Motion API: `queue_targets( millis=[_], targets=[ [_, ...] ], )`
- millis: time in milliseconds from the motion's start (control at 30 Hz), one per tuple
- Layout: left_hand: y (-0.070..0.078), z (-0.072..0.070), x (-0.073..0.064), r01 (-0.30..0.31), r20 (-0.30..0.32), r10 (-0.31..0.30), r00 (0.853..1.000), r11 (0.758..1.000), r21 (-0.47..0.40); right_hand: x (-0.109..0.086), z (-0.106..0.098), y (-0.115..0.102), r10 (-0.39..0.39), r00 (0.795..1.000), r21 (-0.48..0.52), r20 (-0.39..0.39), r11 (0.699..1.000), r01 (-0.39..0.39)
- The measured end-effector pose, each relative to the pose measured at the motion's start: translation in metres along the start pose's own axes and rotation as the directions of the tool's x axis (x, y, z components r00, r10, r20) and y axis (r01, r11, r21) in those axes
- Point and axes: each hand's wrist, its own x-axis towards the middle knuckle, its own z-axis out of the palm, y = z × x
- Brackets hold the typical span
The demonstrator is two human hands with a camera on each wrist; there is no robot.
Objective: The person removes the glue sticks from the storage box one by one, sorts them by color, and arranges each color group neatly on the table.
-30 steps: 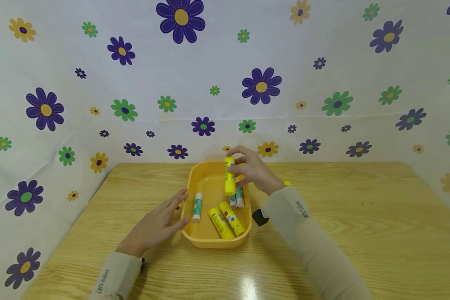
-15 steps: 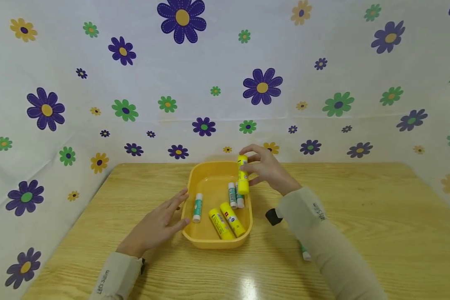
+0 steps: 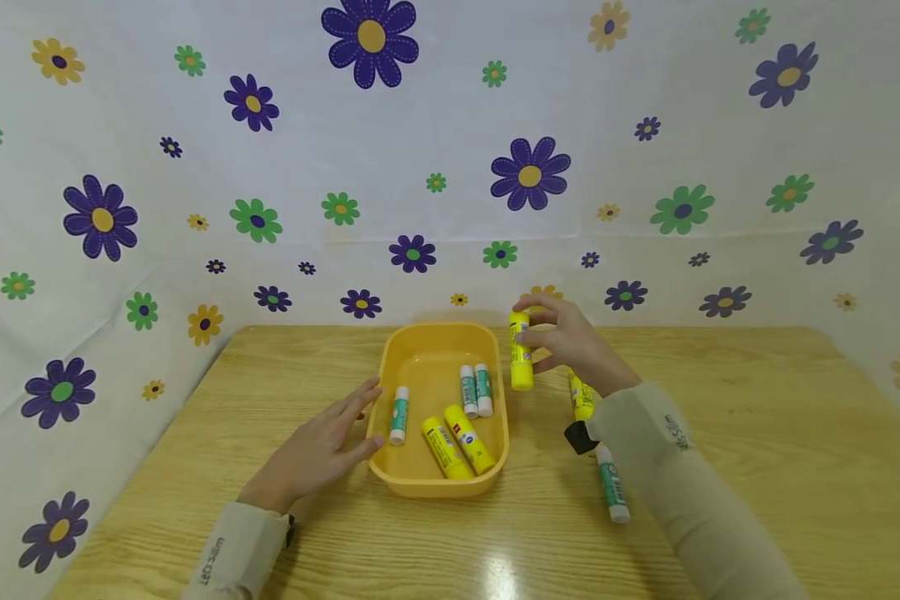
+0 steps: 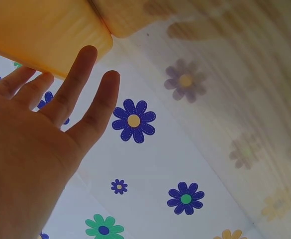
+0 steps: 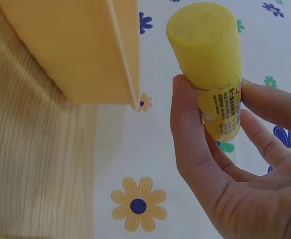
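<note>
My right hand [image 3: 573, 343] pinches a yellow glue stick [image 3: 521, 354] upright in the air, just right of the yellow tray [image 3: 438, 486]. In the right wrist view the same glue stick [image 5: 212, 64] is held between thumb and fingers, beside the tray's wall [image 5: 85, 50]. My left hand [image 3: 315, 450] lies against the tray's left rim, fingers spread and fairly straight; the left wrist view shows the left hand [image 4: 41, 134] at the tray's side. Inside the tray lie two yellow glue sticks [image 3: 447, 450] and several white-and-green glue sticks [image 3: 399, 415].
On the wooden table [image 3: 735, 433], right of the tray, lie a yellow glue stick [image 3: 581, 398], partly hidden by the right wrist, and a white-and-green glue stick [image 3: 612, 483]. A flower-print sheet [image 3: 450, 150] stands behind and beside the table.
My right hand has carried the yellow glue stick rightward, from above the tray to outside its right rim. The glue sticks under the right forearm have come into view. My left hand stays at the tray.
</note>
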Motion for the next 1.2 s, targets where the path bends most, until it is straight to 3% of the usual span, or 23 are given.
queue_targets(
  millis=[700, 1200],
  targets=[
    [0.001, -0.001, 0.001, 0.007, 0.008, -0.007, 1.000, 1.000, 0.008, -0.015, -0.031, 0.018, 0.028, 1.000, -0.023, -0.008, 0.999, -0.028],
    [0.003, -0.002, 0.001, 0.026, 0.021, -0.026, 0.999, 1.000, -0.005, -0.025, -0.054, 0.033, 0.008, 1.000, -0.044, 0.015, 0.999, -0.007]
  ],
)
